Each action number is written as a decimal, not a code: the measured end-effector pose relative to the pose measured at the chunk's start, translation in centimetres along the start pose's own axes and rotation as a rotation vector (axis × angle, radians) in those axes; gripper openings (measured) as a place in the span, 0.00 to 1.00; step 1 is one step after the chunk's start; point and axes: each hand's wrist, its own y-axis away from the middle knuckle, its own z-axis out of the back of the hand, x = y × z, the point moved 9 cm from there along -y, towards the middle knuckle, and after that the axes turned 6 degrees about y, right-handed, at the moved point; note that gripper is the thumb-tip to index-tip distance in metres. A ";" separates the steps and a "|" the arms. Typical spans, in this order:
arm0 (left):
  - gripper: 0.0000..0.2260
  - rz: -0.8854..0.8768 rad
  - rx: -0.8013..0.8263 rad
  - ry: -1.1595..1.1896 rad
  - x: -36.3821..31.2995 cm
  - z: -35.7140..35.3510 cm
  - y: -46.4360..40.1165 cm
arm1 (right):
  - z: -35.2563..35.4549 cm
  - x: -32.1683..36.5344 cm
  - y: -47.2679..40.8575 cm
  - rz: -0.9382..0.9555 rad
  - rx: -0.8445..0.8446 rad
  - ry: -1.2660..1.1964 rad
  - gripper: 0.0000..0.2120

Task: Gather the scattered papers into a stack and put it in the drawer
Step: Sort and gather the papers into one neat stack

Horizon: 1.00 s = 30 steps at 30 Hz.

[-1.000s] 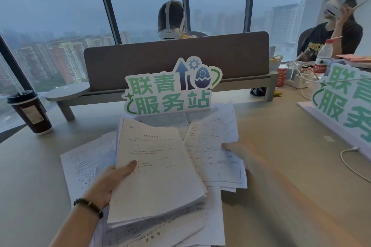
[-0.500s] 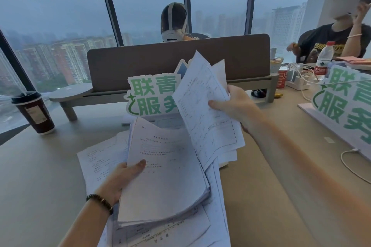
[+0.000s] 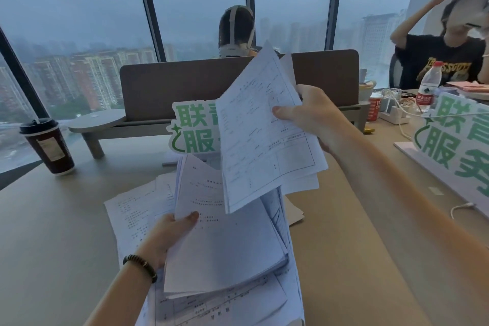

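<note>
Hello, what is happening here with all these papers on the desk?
A person is collecting loose papers at a desk. The left hand holds a thick stack by its left edge, just above the table. The right hand pinches a few printed sheets lifted in the air, over the stack. More sheets lie spread on the table underneath. No drawer is visible, so the gathering is not finished.

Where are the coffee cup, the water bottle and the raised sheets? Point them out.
coffee cup (image 3: 50,149): head view, on its dark side wall.
water bottle (image 3: 428,89): head view, on its clear body.
raised sheets (image 3: 260,137): head view, middle of the front page.
</note>
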 end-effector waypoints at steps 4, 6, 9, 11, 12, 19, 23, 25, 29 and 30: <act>0.12 -0.010 -0.011 0.014 -0.2 -0.1 0.3 | 0.1 0.7 -0.4 -0.011 0.038 -0.116 0.10; 0.12 0.001 -0.006 0.032 -0.1 -0.1 0.3 | 0.3 0.9 -0.5 -0.026 0.053 -0.173 0.07; 0.13 0.003 0.014 0.103 -0.3 -0.3 0.5 | 0.2 0.8 -0.7 -0.060 0.065 -0.259 0.07; 0.13 -0.008 0.025 0.138 -0.5 -0.3 0.6 | 0.0 0.5 -0.8 -0.098 0.092 -0.389 0.11; 0.13 -0.011 0.034 0.152 -0.6 -0.3 0.6 | -0.3 0.2 -0.8 -0.126 0.119 -0.469 0.14; 0.14 -0.001 0.075 0.216 -1.0 -0.5 1.0 | -3.6 -4.7 0.3 -0.330 0.303 -0.909 0.28; 0.13 0.001 0.082 0.239 -1.1 -0.8 1.0 | -4.6 -4.3 0.4 -0.331 0.335 -0.907 0.29; 0.11 -0.009 0.074 0.256 -1.2 -0.9 1.1 | -5.2 -3.3 0.5 -0.334 0.364 -0.916 0.26; 0.10 0.004 0.078 0.278 -1.1 -0.9 1.3 | -5.8 -1.7 0.1 -0.268 0.371 -1.026 0.16; 0.10 0.002 0.076 0.280 -1.2 -0.8 1.3 | -5.8 -1.5 0.2 -0.247 0.380 -1.057 0.15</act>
